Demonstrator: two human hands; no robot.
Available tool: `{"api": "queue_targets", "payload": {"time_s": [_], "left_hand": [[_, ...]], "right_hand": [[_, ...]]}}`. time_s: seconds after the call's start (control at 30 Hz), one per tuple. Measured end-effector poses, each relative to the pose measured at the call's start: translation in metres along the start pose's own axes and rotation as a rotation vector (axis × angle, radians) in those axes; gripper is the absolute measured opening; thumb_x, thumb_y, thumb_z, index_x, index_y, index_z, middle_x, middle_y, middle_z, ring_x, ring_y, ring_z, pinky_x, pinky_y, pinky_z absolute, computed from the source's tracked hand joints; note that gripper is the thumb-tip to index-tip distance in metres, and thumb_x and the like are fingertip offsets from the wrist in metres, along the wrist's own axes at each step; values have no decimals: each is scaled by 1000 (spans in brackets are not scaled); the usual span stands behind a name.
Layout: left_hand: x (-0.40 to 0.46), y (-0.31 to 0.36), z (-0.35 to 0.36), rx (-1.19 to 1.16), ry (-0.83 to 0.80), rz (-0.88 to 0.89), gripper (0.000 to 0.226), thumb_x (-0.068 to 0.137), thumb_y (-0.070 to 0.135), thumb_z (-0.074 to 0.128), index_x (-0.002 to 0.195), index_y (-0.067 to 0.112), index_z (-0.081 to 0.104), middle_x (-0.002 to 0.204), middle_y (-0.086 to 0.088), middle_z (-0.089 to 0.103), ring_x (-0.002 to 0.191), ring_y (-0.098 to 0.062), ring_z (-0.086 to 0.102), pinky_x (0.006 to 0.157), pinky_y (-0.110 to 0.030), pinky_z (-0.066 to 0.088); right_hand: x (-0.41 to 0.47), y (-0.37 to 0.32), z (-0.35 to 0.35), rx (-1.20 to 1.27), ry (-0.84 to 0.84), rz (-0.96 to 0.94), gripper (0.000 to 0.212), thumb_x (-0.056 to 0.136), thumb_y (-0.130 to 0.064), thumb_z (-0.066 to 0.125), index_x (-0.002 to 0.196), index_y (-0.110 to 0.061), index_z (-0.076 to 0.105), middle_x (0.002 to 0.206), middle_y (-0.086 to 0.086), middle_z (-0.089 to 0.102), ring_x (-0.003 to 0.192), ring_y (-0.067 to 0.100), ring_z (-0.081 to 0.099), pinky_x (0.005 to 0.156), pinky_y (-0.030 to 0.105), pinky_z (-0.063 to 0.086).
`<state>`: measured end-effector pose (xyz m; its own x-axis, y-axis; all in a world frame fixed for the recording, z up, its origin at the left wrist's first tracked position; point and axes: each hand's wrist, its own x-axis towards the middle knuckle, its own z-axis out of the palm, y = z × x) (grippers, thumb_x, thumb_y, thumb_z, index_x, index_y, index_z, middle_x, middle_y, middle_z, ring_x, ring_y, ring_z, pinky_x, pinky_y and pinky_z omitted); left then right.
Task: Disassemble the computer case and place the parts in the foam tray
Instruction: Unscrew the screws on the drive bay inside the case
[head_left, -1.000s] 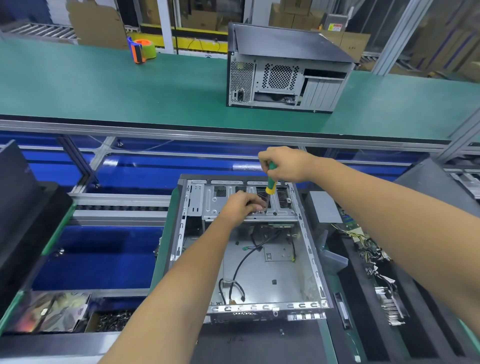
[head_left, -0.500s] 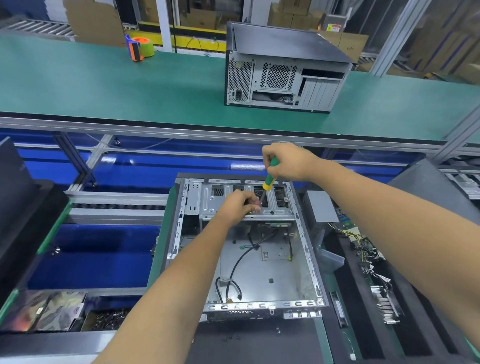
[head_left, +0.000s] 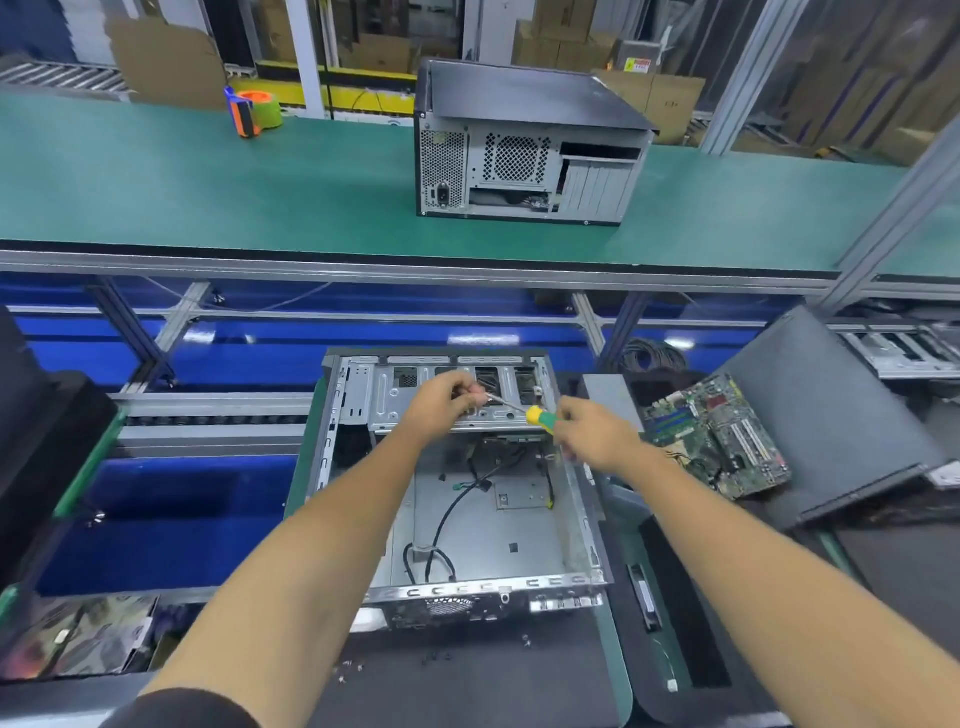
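The open grey computer case (head_left: 483, 525) lies flat in front of me, with black cables inside and its drive cage (head_left: 410, 400) at the far end. My right hand (head_left: 592, 436) grips the green and yellow handle of a screwdriver (head_left: 537, 415), which lies almost level with its shaft pointing left. My left hand (head_left: 441, 400) hovers over the drive cage, its fingers pinched at the shaft's tip; whatever is between them is too small to see. A black foam tray (head_left: 670, 571) sits to the right of the case.
A green motherboard (head_left: 722, 441) lies right of the case beside a leaning grey panel (head_left: 821, 415). Several loose screws (head_left: 434, 659) dot the black mat in front. A second closed case (head_left: 524, 145) and a tape dispenser (head_left: 254, 111) stand on the green conveyor behind.
My right hand dropped down and to the right, tipping the screwdriver from upright to nearly level. My left hand rose slightly off the cage to meet the tip.
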<state>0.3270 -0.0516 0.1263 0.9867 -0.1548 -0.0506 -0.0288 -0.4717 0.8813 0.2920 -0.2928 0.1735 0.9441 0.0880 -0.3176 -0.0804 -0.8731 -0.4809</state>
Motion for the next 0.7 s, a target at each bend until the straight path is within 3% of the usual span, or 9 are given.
{"api": "queue_targets", "payload": {"time_s": [0.1,0.2,0.27,0.37,0.5,0.6,0.7], "left_hand": [[-20,5,4,-5,72,11,10,98,12,67,101,3,66,94,-9,68,85,-19,61,75,-23,52],[-52,8,23,-8,129,21,11,96,11,70,101,1,68,98,-11,71,94,-25,66,84,-34,52],[-76,12,39,-15,134,25,9,93,12,74,96,4,71,94,-7,73,94,-25,68,82,-38,53],[-111,17,57,75,200,48,10,87,20,80,92,14,74,88,4,73,96,-24,65,90,-44,52],[-173,22,83,187,262,217,15,90,23,77,91,32,65,90,22,65,98,-13,54,91,-29,41],[-217,14,109,261,301,373,13,93,22,74,96,30,64,91,22,61,96,-2,50,89,-18,33],[-250,-4,140,301,271,414,8,92,20,75,98,20,69,93,14,64,91,-5,52,92,-17,32]], "right_hand": [[-23,11,31,351,43,34,11,84,-24,51,74,-21,53,60,-2,69,56,19,62,56,31,48],[-42,20,54,520,100,-24,12,93,-12,50,82,-17,48,63,-6,69,61,12,63,55,24,47],[-55,25,62,527,131,-35,9,96,-12,48,90,-18,49,66,-11,69,69,8,65,62,28,47],[-73,32,68,581,179,-26,4,97,-12,49,96,-14,52,76,-4,73,84,25,67,78,41,50],[-104,50,78,798,248,-80,9,95,-1,54,88,-7,54,73,-7,69,79,1,64,72,21,43],[-122,64,82,927,280,-50,16,94,2,52,85,-11,53,80,4,63,80,16,57,74,28,40],[-137,79,88,977,287,13,21,95,1,50,87,-18,52,85,8,63,69,5,55,64,24,40]]}}
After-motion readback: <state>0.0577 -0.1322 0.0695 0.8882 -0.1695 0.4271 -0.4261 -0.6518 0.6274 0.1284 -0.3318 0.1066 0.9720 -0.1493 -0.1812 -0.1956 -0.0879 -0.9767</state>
